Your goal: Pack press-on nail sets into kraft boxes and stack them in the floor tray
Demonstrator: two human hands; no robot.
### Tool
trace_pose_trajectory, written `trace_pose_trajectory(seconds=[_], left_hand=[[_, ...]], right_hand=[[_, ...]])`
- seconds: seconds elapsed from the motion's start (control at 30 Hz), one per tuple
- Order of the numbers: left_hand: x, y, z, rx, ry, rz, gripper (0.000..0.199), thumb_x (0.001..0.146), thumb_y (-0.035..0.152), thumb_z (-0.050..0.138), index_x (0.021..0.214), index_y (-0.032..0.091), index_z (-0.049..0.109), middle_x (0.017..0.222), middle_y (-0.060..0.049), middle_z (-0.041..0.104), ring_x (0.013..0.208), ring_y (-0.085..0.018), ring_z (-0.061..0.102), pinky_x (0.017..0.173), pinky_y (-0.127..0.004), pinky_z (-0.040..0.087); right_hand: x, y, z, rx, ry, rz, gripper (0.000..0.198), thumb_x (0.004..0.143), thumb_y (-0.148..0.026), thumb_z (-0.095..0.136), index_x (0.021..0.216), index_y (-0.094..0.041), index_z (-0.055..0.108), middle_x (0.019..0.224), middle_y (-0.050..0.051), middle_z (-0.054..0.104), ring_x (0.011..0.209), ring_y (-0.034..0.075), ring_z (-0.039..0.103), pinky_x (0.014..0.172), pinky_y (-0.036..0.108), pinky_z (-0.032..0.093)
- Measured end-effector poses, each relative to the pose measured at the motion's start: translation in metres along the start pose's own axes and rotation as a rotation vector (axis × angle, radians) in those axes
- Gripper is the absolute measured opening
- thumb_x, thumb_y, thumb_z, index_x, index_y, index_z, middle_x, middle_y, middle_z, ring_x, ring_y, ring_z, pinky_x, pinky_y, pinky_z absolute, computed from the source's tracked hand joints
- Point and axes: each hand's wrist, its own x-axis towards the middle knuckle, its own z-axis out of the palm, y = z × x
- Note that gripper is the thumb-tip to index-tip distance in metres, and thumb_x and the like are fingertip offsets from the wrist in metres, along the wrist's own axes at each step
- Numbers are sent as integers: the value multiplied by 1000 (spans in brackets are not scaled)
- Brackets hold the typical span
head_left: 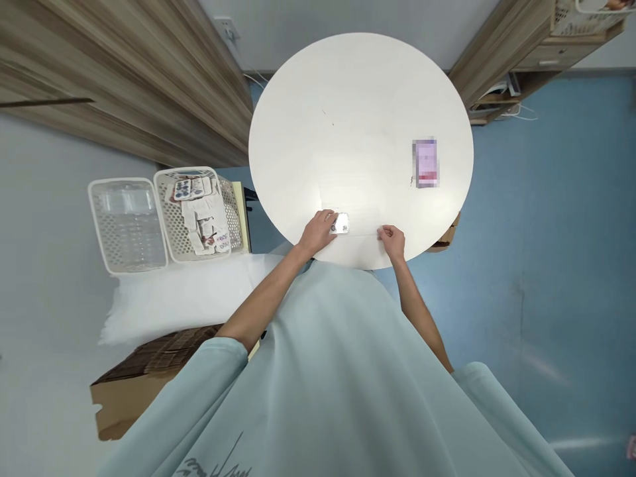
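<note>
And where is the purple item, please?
In the head view, the purple item lies on the right side of the white table, beyond the right hand.

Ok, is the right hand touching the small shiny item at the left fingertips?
Apart. The head view shows a wide stretch of pale surface between the right hand and the small shiny item.

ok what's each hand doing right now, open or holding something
Left hand: touching a small pale item; grip unclear.
Right hand: curled; whether holding anything cannot be told.
</note>
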Motion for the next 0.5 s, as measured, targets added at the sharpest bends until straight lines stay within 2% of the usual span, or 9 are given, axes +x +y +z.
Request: trace_pose_trajectory(seconds=[0.23, 0.37, 0.5], left_hand=[[4, -1, 6, 15, -42, -13, 68, 88, 18, 73, 152, 24, 53, 156, -16, 53, 141, -38, 52, 109, -53, 57], [-1, 1, 7, -47, -23, -40, 70, 88, 21, 77, 154, 21, 52, 164, -17, 47, 148, -38, 49, 116, -53, 53], [-14, -1, 7, -192, 87, -124, 61, 98, 29, 68, 156, 22, 51, 164, -15, 49, 146, -33, 54, 118, -49, 52]], right_hand=[[-16, -16, -2, -44, 36, -75, 22, 93, -45, 68, 93, -23, 69, 97, 7, 81, 87, 25, 77, 90, 41, 59], [-31, -37, 5, -104, 19, -251, 24, 98, -47, 64, 96, -23, 66, 108, 9, 77, 93, 25, 74, 83, 39, 59], [-43, -58, 25, -162, -85, -472, 21, 103, -44, 59, 100, -24, 66, 113, 8, 72, 97, 23, 71, 81, 37, 59]])
